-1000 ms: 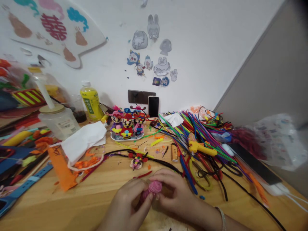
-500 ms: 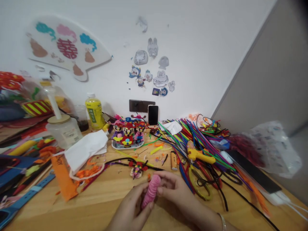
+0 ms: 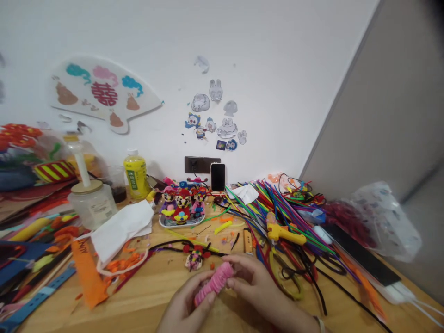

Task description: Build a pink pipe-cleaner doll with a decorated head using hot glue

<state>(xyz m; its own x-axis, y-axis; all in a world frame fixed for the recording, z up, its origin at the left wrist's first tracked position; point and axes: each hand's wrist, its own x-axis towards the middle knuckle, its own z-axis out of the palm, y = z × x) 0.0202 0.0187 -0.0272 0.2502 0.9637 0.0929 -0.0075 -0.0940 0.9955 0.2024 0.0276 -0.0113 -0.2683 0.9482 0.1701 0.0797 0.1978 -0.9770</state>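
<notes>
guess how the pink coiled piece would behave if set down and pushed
The pink coiled piece looks straight and tightly wound, so it's probably fairly stiff. Its rounded, elongated shape suggests it could roll if pushed. The ridged surface likely makes it less slippery.

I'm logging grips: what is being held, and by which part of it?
A pink, ridged, fuzzy-looking cylinder: the left hand holds its lower end, the right hand its upper end, between thumb and fingers.

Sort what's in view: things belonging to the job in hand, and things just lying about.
Job in hand:
pink coiled piece, held between left hand and right hand
coloured stems, probably supplies

Lying about, apparently:
yellow-labelled bottle
upright phone
white paper
blue strap
</notes>
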